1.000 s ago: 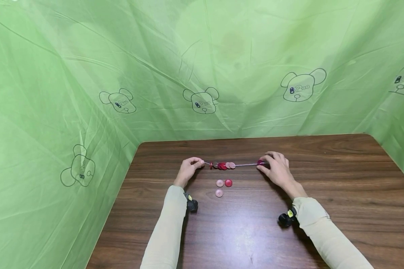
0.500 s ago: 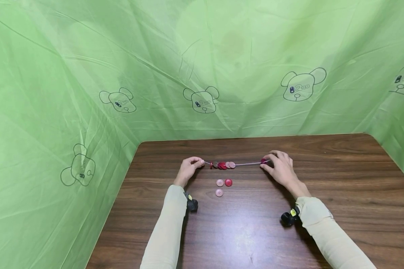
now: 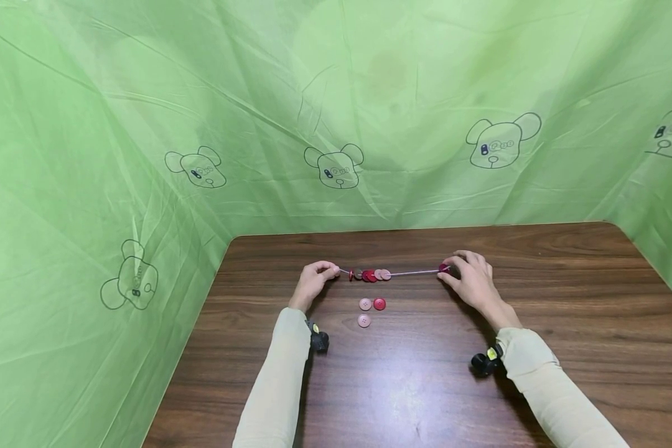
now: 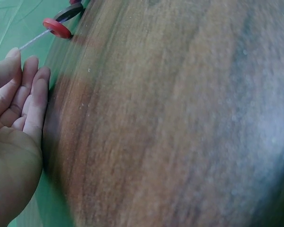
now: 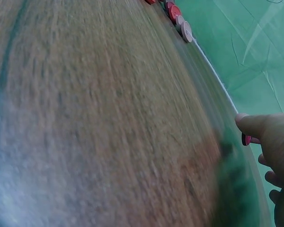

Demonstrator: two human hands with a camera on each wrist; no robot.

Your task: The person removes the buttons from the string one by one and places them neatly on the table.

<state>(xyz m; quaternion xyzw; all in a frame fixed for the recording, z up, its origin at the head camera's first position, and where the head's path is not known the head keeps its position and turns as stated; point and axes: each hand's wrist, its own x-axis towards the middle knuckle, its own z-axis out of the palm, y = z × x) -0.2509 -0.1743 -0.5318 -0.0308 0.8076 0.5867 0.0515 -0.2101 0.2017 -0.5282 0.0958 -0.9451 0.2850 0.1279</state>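
My left hand (image 3: 312,285) pinches one end of a pale string (image 3: 413,272) between thumb and finger. Threaded on the string are several buttons (image 3: 371,275) in red, dark and pale pink, bunched nearer the left hand. At its left end, a red button (image 4: 57,28) stands on edge, apart from the fingertips. My right hand (image 3: 473,281) pinches a dark red button (image 5: 246,139) by the string's other end; the thumb partly hides it. The string runs nearly straight between both hands.
Two pale pink buttons (image 3: 364,320) and one red button (image 3: 379,303) lie loose on the brown wooden table (image 3: 403,367), in front of the string. A green sheet (image 3: 414,174) hangs behind the table and along its sides.
My right hand has shifted a little to the right, with the dark red button in its fingers. The left hand and the loose buttons stay where they were.
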